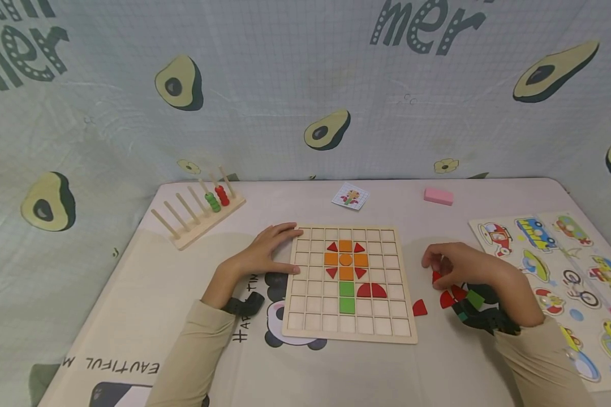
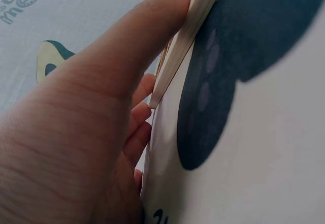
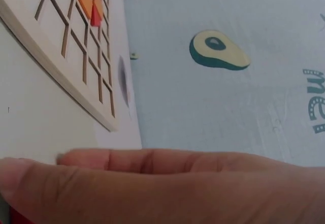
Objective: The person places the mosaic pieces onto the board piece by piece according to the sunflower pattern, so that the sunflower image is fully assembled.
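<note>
A wooden grid board point(image 1: 350, 333) lies on the table with orange squares, an orange circle point(image 1: 345, 260), small red triangles, two green squares point(image 1: 347, 297) and two red quarter-circles point(image 1: 371, 290) in its cells. My left hand point(image 1: 265, 251) rests on the board's left side. Its thumb point(image 2: 162, 10) lies along the edge, and the fingers spread by the far corner. Right of the board, my right hand point(image 1: 458, 263) is curled, pinching a red piece point(image 1: 436, 277) at the thumb; the fingers partly hide it. Beneath that hand lie red pieces point(image 1: 446, 299) and a green square point(image 1: 474, 299).
One red quarter-circle point(image 1: 420, 308) lies beside the board's right edge. Behind the board are a pattern card point(image 1: 351, 196) and a pink block point(image 1: 438, 196). A peg stand point(image 1: 211, 220) with green and red beads is at the back left. A vehicle puzzle board point(image 1: 555, 260) covers the right side.
</note>
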Tool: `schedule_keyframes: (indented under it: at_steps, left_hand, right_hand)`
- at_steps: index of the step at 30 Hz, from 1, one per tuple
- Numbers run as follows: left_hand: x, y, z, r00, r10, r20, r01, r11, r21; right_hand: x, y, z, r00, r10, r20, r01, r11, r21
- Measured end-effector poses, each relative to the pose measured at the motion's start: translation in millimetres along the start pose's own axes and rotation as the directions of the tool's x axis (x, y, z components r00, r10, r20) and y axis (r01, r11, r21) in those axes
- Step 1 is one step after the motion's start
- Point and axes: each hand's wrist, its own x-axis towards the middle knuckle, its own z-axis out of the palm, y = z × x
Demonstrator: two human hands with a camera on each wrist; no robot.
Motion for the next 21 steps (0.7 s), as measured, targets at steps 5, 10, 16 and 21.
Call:
schedule_keyframes:
  at_steps: [5, 10, 16, 21]
  left_hand:
    - [-1.2, 0.8, -0.6, 1.0, 0.0, -0.004, 0.0, 1.0, -0.004]
    - [-2.3, 1.4, -0.7, 1.0, 0.01, -0.007, -0.01, 1.0, -0.01]
    - [-2.0, 1.5, -0.2, 1.0, 0.0, -0.001, 0.0, 1.0, -0.006]
    - [-1.9, 2.6, -0.2, 1.0, -0.007, 0.001, 0.007, 1.0, -0.005]
  right_hand:
    - [2.0, -3.3, 0.6, 0.999, -0.049, 0.005, 0.05, 0.999, -0.019]
    - [3.3, -4.3, 1.3, 0.999, -0.042, -0.013, 0.042, 0.999, -0.018]
    - [4.4, -5.3, 2.5, 0.999, -0.041, -0.028, 0.039, 0.998, -0.049]
    - [5.0, -6.0, 3.4, 0.998, -0.054, -0.029, 0.052, 0.997, -0.061]
